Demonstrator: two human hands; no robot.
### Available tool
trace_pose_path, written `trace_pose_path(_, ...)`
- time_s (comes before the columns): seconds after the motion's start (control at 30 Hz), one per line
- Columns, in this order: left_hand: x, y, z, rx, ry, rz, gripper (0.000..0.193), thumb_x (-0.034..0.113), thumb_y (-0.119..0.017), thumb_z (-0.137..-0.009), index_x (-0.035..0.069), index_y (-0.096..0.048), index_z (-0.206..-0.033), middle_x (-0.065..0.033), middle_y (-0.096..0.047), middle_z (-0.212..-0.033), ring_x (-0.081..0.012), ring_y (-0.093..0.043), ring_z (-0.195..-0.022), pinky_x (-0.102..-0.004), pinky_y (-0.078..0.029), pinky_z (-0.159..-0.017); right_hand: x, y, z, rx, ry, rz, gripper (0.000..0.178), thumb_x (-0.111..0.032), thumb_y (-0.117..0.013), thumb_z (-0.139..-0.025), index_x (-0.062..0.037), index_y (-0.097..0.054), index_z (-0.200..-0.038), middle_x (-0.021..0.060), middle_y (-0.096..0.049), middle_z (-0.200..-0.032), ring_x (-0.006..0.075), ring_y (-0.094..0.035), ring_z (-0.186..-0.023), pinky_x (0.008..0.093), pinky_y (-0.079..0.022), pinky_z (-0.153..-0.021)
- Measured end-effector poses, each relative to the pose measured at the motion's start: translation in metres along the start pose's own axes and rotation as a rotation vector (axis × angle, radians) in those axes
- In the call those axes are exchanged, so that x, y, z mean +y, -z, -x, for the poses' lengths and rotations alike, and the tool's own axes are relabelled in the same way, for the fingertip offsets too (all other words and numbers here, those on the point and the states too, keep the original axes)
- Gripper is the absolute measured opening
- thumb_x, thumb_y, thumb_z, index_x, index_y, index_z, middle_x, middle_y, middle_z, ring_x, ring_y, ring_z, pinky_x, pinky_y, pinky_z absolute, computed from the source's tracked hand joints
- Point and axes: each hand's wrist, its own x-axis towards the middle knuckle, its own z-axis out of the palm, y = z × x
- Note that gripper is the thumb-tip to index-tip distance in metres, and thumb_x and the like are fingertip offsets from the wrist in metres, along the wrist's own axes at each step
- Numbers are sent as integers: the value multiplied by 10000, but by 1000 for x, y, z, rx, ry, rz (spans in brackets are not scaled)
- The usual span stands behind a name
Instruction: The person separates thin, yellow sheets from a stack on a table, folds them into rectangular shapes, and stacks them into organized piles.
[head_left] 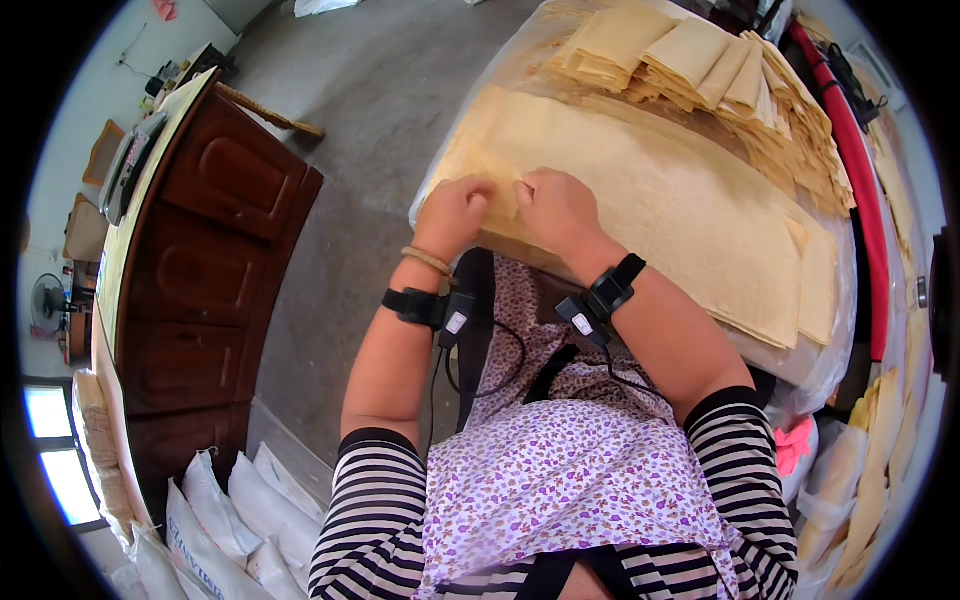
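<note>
A wide stack of thin, pale-yellow sheets (660,210) lies flat on the table, looking like tofu skin. Both hands are at its near left part, a short gap between them. My left hand (455,212) is closed, fingers curled at the sheet's near edge. My right hand (560,208) is closed too, thumb against the curled fingers, at the same edge. The fingertips are partly hidden, but both seem to pinch the top sheet. Beyond, several folded bundles of the same sheets (690,55) are piled in an overlapping row.
Clear plastic covers the table (825,375) beneath the stack. A red padded bar (850,190) runs along the right side. On the left stands a dark wooden cabinet (200,260), with white sacks (275,500) near its lower end. Grey floor (340,130) lies between cabinet and table.
</note>
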Motion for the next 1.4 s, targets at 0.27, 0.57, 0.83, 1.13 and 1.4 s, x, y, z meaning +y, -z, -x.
trace_pose_path(0.27,12,-15,7,141,-292,-396,119,141,-630,-850,70,-707,-908,-115,-683,-909,-338,-625,-902,-437,-514,-801,29,34,-14,429,-155,-373,308,-226,-558,-922,14,-614,-738,229,-610,-718,384,-621,-661,498,-477,-637)
trace_pose_path(0.57,38,-38,-21,100,-349,-673,158,212,-655,-852,66,-669,-910,-111,-652,-883,-309,-645,-912,-432,-521,-809,12,23,-12,182,-262,-355,466,-397,-686,-896,20,-625,-699,239,-599,-686,340,-536,-555,454,-433,-571)
trace_pose_path(0.83,21,-47,-59,-27,-281,-730,150,136,-565,-900,31,-667,-866,-128,-671,-979,-322,-668,-893,-431,-580,-743,47,24,-4,488,-193,-688,457,-246,-726,-934,-34,-494,-603,27,-406,-586,122,-340,-553,345,-315,-508)
trace_pose_path(1.13,4,-71,-82,100,-96,-554,204,160,-481,-970,46,-643,-1019,-233,-676,-931,-411,-670,-863,-500,-559,-767,47,41,0,596,-208,-736,515,-229,-735,-947,-69,-420,-573,-62,-362,-594,69,-281,-586,300,-279,-511)
trace_pose_path(1.4,-13,-30,-93,138,-128,-264,245,157,-561,-910,58,-730,-1058,-195,-696,-1034,-401,-667,-923,-472,-548,-830,82,47,14,521,-390,-811,495,-278,-752,-937,-121,-453,-575,-98,-371,-614,49,-299,-576,275,-270,-499)
